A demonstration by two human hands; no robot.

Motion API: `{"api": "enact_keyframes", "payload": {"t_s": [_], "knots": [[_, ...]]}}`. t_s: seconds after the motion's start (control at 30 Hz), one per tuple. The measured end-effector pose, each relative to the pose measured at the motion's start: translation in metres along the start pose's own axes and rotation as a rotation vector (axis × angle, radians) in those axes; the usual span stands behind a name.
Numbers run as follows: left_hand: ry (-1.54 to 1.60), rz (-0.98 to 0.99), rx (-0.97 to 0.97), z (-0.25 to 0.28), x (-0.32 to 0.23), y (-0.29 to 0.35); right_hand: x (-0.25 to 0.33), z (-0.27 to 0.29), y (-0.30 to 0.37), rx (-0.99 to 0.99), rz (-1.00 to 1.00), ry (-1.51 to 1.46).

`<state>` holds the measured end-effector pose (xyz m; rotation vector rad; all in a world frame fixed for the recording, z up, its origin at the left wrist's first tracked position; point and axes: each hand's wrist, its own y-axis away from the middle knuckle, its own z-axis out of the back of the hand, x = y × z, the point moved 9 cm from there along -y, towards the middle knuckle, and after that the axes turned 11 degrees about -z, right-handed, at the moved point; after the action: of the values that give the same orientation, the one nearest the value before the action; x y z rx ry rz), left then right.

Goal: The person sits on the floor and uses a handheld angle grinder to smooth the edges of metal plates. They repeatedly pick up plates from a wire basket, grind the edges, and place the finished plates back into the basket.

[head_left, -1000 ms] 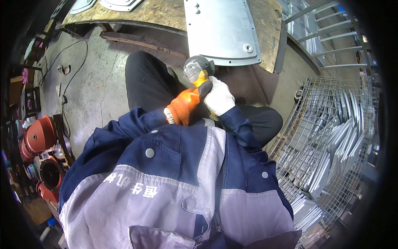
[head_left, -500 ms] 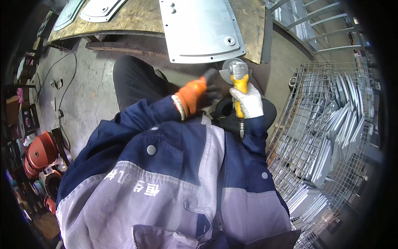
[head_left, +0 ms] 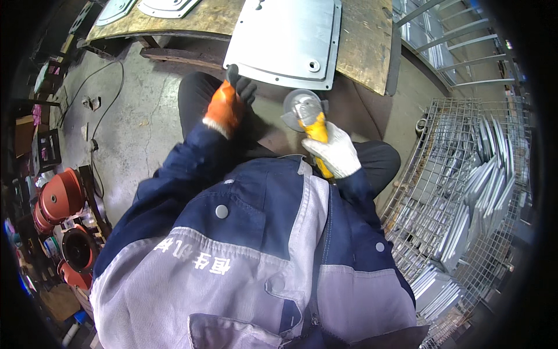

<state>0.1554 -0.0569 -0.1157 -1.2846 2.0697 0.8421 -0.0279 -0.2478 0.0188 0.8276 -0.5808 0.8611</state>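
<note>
A light grey metal panel [head_left: 279, 43] with small holes along its rim and a round fitting near one corner lies on the wooden bench, its near edge overhanging. My right hand [head_left: 336, 152], in a white glove, is closed round the yellow body of an angle grinder [head_left: 314, 125]. The grinder's disc end is just short of the panel's near edge, apart from it. My left hand [head_left: 228, 104], in an orange glove with black fingers, is by the panel's near left corner. Its fingers are apart and hold nothing; whether they touch the panel I cannot tell.
More metal panels [head_left: 167, 7] lie on the wooden bench [head_left: 363, 49] at far left. A wire mesh basket [head_left: 430, 151] of stacked metal plates [head_left: 488, 168] stands to my right. Red round housings [head_left: 61, 195] are at left, and a dark cable [head_left: 108, 104] crosses the floor.
My left hand has moved left and up to the panel's near left corner. The grinder has swung left and tilts more. The panel appears turned slightly as the whole view shifts.
</note>
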Motion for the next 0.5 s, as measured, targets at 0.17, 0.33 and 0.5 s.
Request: {"api": "enact_keyframes", "payload": {"t_s": [0.17, 0.33, 0.5], "knots": [[-0.177, 0.132, 0.582, -0.064, -0.002, 0.095, 0.048, -0.045, -0.025, 0.054, 0.142, 0.09], [0.396, 0.723, 0.444, -0.109, 0.02, 0.135, 0.027, -0.035, -0.035, 0.002, -0.017, 0.093], [-0.078, 0.586, 0.62, -0.162, 0.042, 0.123, -0.033, 0.005, -0.03, -0.059, -0.21, -0.28]]}}
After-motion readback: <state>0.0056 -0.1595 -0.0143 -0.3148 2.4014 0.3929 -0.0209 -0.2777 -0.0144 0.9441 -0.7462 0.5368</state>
